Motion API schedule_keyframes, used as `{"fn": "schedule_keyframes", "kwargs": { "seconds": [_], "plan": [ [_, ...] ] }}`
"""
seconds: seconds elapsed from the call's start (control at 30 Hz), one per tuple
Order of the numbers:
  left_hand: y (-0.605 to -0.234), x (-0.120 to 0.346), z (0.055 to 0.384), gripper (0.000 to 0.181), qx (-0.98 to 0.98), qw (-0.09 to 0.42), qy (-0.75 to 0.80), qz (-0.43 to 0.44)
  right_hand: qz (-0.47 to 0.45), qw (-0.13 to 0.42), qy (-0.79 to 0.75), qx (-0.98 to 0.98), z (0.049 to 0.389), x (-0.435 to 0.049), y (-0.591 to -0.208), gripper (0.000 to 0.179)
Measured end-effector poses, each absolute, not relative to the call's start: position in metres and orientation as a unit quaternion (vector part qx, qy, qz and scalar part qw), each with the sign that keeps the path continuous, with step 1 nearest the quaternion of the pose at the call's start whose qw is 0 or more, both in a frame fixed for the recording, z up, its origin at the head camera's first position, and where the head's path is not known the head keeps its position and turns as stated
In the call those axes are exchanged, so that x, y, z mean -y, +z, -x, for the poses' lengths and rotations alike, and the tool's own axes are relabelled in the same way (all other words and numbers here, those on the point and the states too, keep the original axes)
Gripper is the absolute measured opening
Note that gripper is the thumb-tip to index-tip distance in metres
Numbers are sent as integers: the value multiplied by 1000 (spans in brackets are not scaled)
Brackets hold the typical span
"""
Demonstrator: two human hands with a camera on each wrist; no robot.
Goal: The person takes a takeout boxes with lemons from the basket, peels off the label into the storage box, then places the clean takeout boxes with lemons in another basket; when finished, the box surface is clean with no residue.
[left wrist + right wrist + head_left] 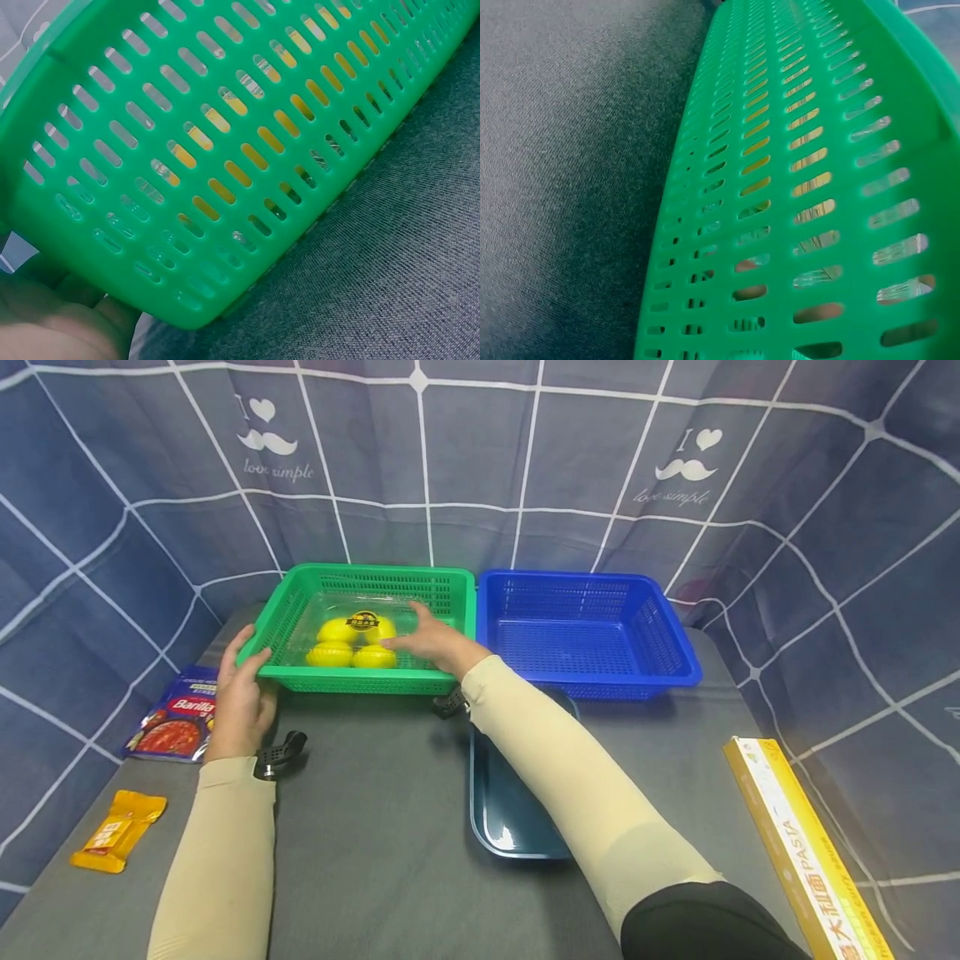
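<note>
A clear plastic pack of yellow lemons (330, 654), with a dark label on its lid, lies inside the green basket (360, 680). My left hand (243, 702) grips the basket's near left corner, thumb over the rim. In the left wrist view, part of the left hand (67, 319) shows below that corner. Reaching over the basket's near right side, my right hand (435, 642) has its thumb and index finger spread at the right end of the pack. Its other fingers are hidden in the head view. Through the slots, the right wrist view shows bits of skin and yellow.
A blue basket (585, 687) stands right of the green one. The right forearm crosses above a dark tray (517, 810). At left lie a Barilla packet (176, 727) and an orange packet (120, 831); a long yellow pasta box (810, 860) lies at right.
</note>
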State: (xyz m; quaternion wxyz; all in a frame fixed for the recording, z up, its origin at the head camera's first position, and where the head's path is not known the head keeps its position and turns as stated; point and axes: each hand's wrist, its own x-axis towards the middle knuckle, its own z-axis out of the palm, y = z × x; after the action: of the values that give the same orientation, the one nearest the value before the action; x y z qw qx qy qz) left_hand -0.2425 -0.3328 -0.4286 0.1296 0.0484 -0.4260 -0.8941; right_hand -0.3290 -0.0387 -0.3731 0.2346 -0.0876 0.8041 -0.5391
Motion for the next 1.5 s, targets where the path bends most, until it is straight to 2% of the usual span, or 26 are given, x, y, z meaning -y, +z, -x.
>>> {"fn": "schedule_keyframes", "kwargs": {
  "seconds": [0.27,0.67,1.13,1.5],
  "plan": [
    [-428,337,241,59,408,129,-903,-40,82,240,-561,-788,330,41,-372,94],
    [-432,335,239,63,421,121,-898,-39,76,248,-587,-767,329,34,-376,94],
    [-431,337,239,60,428,115,-895,-47,82,185,-575,-793,328,38,-378,87],
    [-431,338,237,63,425,116,-897,-44,81,195,-641,-738,327,37,-375,85]
  ]
}}
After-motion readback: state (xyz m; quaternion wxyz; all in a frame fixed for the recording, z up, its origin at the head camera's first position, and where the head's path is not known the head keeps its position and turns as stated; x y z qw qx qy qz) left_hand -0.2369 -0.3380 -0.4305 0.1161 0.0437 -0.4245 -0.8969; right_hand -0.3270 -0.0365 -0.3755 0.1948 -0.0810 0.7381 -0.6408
